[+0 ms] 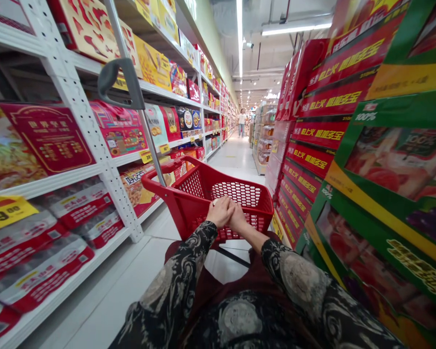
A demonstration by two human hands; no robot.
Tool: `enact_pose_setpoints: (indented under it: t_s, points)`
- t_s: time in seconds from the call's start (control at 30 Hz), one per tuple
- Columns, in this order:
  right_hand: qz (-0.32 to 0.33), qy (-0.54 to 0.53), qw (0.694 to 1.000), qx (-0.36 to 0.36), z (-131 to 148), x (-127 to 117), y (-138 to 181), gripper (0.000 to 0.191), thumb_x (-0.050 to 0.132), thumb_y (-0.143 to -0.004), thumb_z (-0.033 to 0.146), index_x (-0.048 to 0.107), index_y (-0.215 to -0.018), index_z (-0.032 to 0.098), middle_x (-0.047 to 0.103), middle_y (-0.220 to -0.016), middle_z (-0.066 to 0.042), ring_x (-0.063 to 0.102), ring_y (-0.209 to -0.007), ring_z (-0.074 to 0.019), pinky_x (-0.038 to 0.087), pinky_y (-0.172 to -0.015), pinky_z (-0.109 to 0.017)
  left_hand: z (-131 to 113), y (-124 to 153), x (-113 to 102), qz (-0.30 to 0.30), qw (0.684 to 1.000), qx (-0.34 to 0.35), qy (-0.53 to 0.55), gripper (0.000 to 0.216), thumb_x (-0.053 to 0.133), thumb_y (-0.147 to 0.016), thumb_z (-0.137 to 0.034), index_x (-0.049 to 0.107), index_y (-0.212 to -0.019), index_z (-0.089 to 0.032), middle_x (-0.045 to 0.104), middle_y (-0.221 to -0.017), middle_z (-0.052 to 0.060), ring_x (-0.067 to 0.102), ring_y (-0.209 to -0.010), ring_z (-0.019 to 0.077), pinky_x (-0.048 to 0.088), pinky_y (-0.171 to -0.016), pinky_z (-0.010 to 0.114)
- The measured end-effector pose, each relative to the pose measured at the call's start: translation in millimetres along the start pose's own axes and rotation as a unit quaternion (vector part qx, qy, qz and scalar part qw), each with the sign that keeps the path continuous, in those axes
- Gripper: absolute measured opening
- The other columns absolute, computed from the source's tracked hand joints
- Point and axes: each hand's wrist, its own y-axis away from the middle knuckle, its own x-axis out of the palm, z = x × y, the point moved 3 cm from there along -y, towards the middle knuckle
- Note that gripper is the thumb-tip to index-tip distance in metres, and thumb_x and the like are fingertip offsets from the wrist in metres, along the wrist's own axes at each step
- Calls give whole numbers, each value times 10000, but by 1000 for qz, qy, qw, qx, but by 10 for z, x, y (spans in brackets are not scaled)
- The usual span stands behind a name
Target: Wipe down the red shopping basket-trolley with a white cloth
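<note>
Left hand (219, 212) touches right hand (237, 220) near red basket (192, 208), long axis crosswise

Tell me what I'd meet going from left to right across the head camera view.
Yellow price sign → grey handle → left hand → right hand → stacked red cartons → green boxes with yellow bands.
</note>
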Motion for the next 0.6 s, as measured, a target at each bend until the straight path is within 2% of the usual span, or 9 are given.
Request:
enact_pose_setpoints:
  t_s: [0.13, 0.2, 0.3, 0.43, 0.53, 0.6]
  points:
    - [-23, -14, 1000, 11, -91, -50, 124, 625, 529, -742, 205, 362, -1336, 105, 465, -1321, -163, 391, -1229, -245, 227, -1036, -448, 41, 55, 155, 11, 999, -5, -45, 526, 298, -868, -432, 337, -1341, -207, 371, -1427, 73, 305, -1315, 223, 195, -1064, 555]
    - [-25, -13, 999, 17, -146, -84, 173, 650, 558, -723, 238, 371, -1325, 79, 473, -1313, -172, 412, -1212, -254, 218, -1044, -457, 70, 60, 175, -9, 997, 3, -73, 492, 348, -853, -384, 372, -1316, -220, 403, -1404, 74, 327, -1299, 232, 181, -1058, 577]
    - [0, 1, 1000, -15, -193, -127, 220, 644, 569, -718, 264, 395, -1312, 84, 484, -1306, -157, 420, -1204, -249, 220, -1054, -447, 159, 66, 143, -53, 993, 10, -106, 418, 334, -853, -264, 442, -1256, -233, 481, -1334, 77, 364, -1269, 227, 160, -1055, 585]
    - [27, 39, 998, -34, -226, -151, 265, 580, 521, -745, 217, 424, -1301, 84, 472, -1321, -146, 378, -1241, -243, 212, -1067, -437, 537, 101, -77, -86, 986, -46, -137, 369, 354, -849, -267, 508, -1184, -249, 533, -1272, 86, 393, -1238, 247, 153, -1043, 594]
    - [28, 53, 998, -24, -213, -132, 278, 572, 503, -737, 186, 437, -1298, 90, 460, -1335, -138, 353, -1258, -249, 196, -1075, -440, 893, 146, -337, -112, 971, -112, -177, 391, 386, -833, -291, 506, -1200, -227, 475, -1332, 111, 338, -1279, 286, 184, -1024, 594]
    - [20, 54, 998, -10, -188, -115, 276, 568, 501, -734, 189, 449, -1290, 86, 462, -1332, -141, 354, -1256, -257, 184, -1079, -446, 1026, 172, -436, -116, 964, -142, -194, 420, 402, -824, -306, 492, -1224, -216, 426, -1375, 125, 306, -1300, 303, 203, -1016, 587]
